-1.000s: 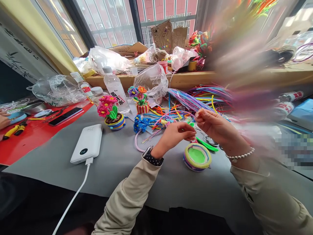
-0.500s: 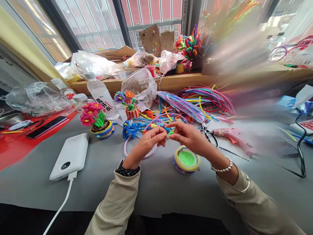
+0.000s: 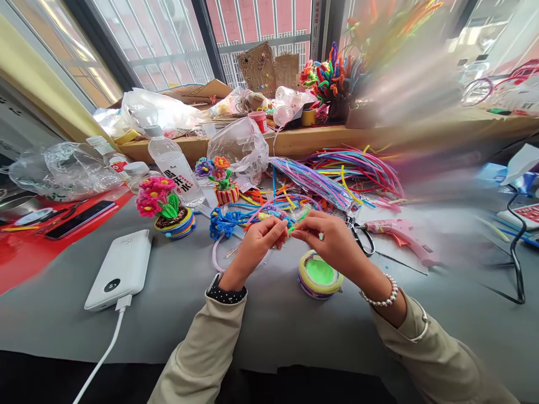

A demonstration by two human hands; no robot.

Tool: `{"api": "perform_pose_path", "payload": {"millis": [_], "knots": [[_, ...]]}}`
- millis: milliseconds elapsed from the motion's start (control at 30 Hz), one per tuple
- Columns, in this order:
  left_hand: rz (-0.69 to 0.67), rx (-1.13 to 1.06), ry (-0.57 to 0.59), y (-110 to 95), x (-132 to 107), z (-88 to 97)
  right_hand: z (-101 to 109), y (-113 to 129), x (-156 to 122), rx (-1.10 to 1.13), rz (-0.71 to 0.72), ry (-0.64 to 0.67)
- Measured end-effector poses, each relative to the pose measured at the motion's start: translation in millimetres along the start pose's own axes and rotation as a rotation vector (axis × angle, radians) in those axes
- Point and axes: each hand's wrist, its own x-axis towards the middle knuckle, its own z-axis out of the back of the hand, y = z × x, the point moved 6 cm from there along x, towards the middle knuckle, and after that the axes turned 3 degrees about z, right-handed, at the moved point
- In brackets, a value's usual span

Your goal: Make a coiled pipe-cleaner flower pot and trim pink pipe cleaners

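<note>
At table centre, left hand (image 3: pixel 255 247) and right hand (image 3: pixel 332 241) meet fingertip to fingertip. Both pinch a small pipe cleaner piece (image 3: pixel 293 229), raised and steadied from both ends. Coiled pot (image 3: pixel 320 275) sits just below, scissors (image 3: pixel 361 238) right, within reach.

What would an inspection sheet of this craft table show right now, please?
Surface: grey table, red mat at its left end.
Job's things: thin pipe-cleaner piece pinched between left hand and right hand; coiled pot with green inside beside them.
Clutter: loose pipe cleaners, flower pot, water bottle, scissors, pink glue gun, plastic bag.
Grippers: both hands' fingertips shut on the piece.
Cables: white cable plugged into power bank; black cable at right.
Surroundings: barred window, wooden sill piled with craft goods; right side blurred.
</note>
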Motion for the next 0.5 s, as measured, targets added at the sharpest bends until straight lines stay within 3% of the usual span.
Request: {"api": "perform_pose_path", "payload": {"millis": [267,500], "knots": [[0.015,-0.14,-0.057,3,-1,4.9,5,-11,2,0.002,-0.044,0.017],[-0.036,-0.409,-0.126,1,-3,18.9,19,-42,2,-0.094,-0.123,-0.087]]}}
